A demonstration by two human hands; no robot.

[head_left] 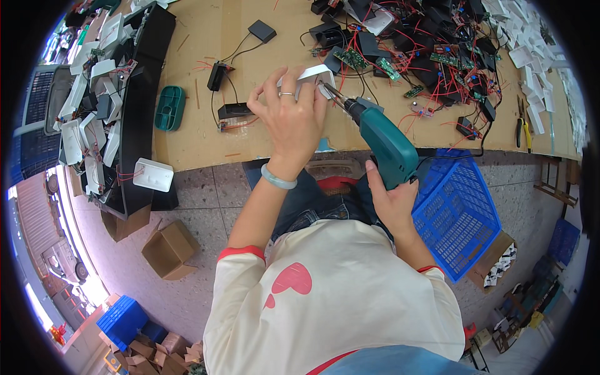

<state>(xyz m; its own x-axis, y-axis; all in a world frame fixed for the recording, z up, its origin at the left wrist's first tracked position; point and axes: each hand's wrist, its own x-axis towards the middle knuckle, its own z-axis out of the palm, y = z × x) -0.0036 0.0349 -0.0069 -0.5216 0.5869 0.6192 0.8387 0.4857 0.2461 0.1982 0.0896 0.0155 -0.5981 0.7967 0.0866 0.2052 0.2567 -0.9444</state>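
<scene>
My left hand grips a small white plastic housing and presses it on the wooden table. A ring and a pale bracelet show on that hand and wrist. My right hand holds the grip of a teal electric screwdriver. Its metal bit points up and left and meets the right side of the housing.
Several black boxes, green circuit boards and red wires lie at the back right. White plastic parts and pliers are far right. A black tray of white housings, a teal lid, a blue crate and cardboard boxes surround me.
</scene>
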